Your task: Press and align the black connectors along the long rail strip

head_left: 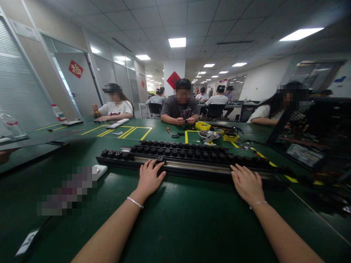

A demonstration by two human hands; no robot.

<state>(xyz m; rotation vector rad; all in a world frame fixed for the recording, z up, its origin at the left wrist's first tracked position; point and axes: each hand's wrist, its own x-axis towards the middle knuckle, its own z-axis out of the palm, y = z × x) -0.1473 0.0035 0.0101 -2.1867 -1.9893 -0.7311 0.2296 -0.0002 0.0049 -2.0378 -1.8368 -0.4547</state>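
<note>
A long black rail (197, 168) with a pale metal channel lies across the green table in front of me. My left hand (149, 177) rests at its near edge, fingers spread, the fingertips close to a small black round part (160, 158) in the channel; whether they touch it I cannot tell. Farther right, my right hand (248, 182) lies on the same rail with its fingers stretched out and nothing held. Several more black round parts (117, 155) sit at the rail's left end. Behind it, further rows of such parts (175, 151) stand in parallel black rails.
Past the rails are a metal bowl (208, 135), a yellow bin (203, 126) and an orange-handled tool (168, 129). A blurred-out object (68, 190) lies at left. A dark monitor-like panel (298, 135) stands at right. Co-workers sit opposite and at both sides.
</note>
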